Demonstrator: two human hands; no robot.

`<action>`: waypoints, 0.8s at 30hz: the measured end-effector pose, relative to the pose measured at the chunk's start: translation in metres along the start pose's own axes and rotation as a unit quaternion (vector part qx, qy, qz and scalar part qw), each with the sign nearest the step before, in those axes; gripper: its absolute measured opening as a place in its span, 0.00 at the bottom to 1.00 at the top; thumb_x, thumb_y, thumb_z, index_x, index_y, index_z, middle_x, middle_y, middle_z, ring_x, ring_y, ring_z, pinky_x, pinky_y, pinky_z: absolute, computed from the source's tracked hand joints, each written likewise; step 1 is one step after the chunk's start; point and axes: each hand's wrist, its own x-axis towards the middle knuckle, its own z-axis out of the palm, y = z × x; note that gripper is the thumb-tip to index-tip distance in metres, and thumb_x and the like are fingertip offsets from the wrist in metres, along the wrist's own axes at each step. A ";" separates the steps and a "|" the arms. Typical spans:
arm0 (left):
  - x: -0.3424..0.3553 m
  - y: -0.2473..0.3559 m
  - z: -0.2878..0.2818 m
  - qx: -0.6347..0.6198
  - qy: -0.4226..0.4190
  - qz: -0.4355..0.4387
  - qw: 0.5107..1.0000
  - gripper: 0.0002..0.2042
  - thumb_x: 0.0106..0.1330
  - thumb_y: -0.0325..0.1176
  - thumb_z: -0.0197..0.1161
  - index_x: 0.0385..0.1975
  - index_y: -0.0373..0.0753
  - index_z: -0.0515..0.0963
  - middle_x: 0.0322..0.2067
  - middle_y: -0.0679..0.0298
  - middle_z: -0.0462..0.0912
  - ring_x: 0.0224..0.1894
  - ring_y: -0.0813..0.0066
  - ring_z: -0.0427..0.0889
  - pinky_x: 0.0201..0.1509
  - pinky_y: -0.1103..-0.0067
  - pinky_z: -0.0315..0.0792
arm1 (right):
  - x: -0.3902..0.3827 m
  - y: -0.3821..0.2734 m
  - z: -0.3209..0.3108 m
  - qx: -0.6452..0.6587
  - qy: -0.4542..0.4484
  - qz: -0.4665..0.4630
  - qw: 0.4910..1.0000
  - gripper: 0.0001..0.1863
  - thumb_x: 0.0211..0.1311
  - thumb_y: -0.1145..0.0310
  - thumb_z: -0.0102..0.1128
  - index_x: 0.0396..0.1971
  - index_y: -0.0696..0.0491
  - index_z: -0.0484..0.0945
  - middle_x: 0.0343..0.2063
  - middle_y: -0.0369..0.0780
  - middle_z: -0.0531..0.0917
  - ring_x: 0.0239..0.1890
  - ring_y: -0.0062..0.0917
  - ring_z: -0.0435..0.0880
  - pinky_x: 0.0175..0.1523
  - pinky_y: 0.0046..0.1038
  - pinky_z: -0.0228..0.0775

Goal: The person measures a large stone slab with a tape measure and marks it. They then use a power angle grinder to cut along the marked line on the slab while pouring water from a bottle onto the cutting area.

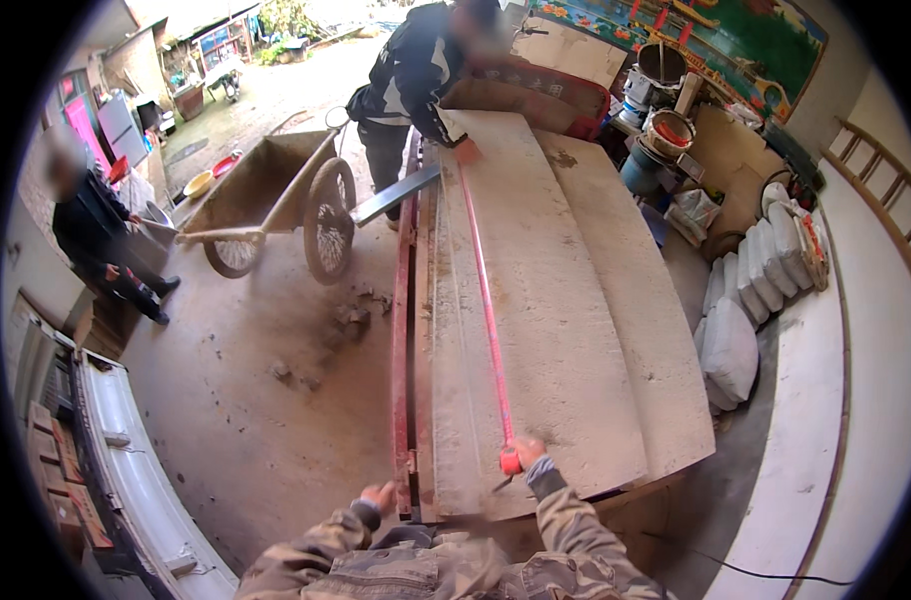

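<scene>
At board (566, 330) end, R hand (527, 449) fwd, fingers round tape measure (510, 462), L hand (382, 497) by rail (403, 400), fingers unclear.

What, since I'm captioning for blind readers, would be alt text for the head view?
A person's right hand holds a red tape measure, its strip stretched along a board to another person's hand. The left hand is near a red rail; a cart stands farther left.

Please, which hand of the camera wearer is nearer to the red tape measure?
The right. The right hand holds the red tape measure near the board's closest end; the left hand is apart from it, farther left, beside the red rail.
</scene>
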 end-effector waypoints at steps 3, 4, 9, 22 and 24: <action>-0.115 -0.030 -0.030 -0.385 -0.013 -0.425 0.819 0.15 0.63 0.46 0.50 0.23 0.42 0.71 0.15 0.56 0.75 0.20 0.56 0.81 0.20 0.69 0.70 | 0.074 -0.008 0.005 -0.002 -0.012 0.005 1.000 0.14 0.59 0.63 0.58 0.31 0.59 0.83 0.26 0.39 0.84 0.25 0.20 0.80 0.33 0.27 0.73; -0.138 -0.047 -0.030 -0.396 0.033 -0.450 0.800 0.16 0.63 0.47 0.49 0.27 0.39 0.71 0.17 0.56 0.76 0.22 0.56 0.82 0.22 0.66 0.72 | 0.107 -0.006 -0.002 -0.044 -0.007 -0.022 0.999 0.14 0.59 0.63 0.58 0.31 0.59 0.83 0.26 0.40 0.84 0.26 0.21 0.80 0.34 0.27 0.73; -0.227 -0.044 -0.024 -0.398 0.181 -0.533 0.724 0.18 0.63 0.45 0.48 0.36 0.32 0.71 0.24 0.53 0.79 0.27 0.54 0.84 0.29 0.59 0.77 | 0.188 -0.039 0.016 -0.199 0.024 -0.106 0.974 0.16 0.56 0.62 0.58 0.31 0.62 0.82 0.28 0.44 0.85 0.29 0.27 0.82 0.39 0.32 0.73; -0.206 -0.034 0.046 -0.378 0.120 -0.448 0.801 0.17 0.64 0.43 0.52 0.37 0.33 0.72 0.31 0.51 0.82 0.29 0.56 0.85 0.29 0.61 0.78 | 0.258 -0.080 0.062 -0.279 0.020 -0.090 0.956 0.19 0.57 0.56 0.56 0.33 0.57 0.83 0.34 0.47 0.85 0.35 0.35 0.85 0.42 0.35 0.74; -0.213 -0.046 0.036 -0.371 0.120 -0.453 0.802 0.17 0.64 0.43 0.53 0.38 0.33 0.72 0.32 0.51 0.83 0.29 0.56 0.85 0.29 0.61 0.78 | 0.248 -0.082 0.081 -0.243 0.024 -0.025 0.969 0.19 0.56 0.57 0.58 0.35 0.58 0.82 0.34 0.46 0.85 0.34 0.33 0.85 0.41 0.34 0.75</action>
